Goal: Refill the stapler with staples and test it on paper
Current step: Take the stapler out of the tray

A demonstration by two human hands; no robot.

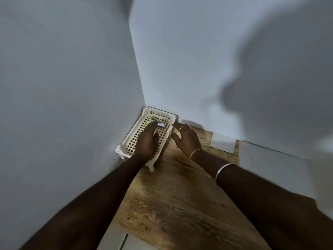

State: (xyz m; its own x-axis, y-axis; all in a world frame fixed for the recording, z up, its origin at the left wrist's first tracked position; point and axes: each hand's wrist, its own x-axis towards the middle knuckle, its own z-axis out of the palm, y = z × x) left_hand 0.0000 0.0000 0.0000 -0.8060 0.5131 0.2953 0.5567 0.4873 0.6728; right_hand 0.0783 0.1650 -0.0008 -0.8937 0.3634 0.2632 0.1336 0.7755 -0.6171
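Silver stapler (161,125) lies crosswise in basket (137,129), left hand (146,139) over it.

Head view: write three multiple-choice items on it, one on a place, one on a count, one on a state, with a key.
1. Where does the white basket stand?
A. in the corner where the walls meet
B. at the near edge of the wooden table
C. on the floor

2. How many bangles show on the right arm?
A. none
B. two
C. four

3. What is the left hand doing?
A. lying flat on the table
B. holding up paper
C. reaching into the basket

Key: 1 A, the basket sits against both walls; 2 B, a thin one at the wrist and a wider one further up; 3 C, its fingers lie over the basket floor beside small items.
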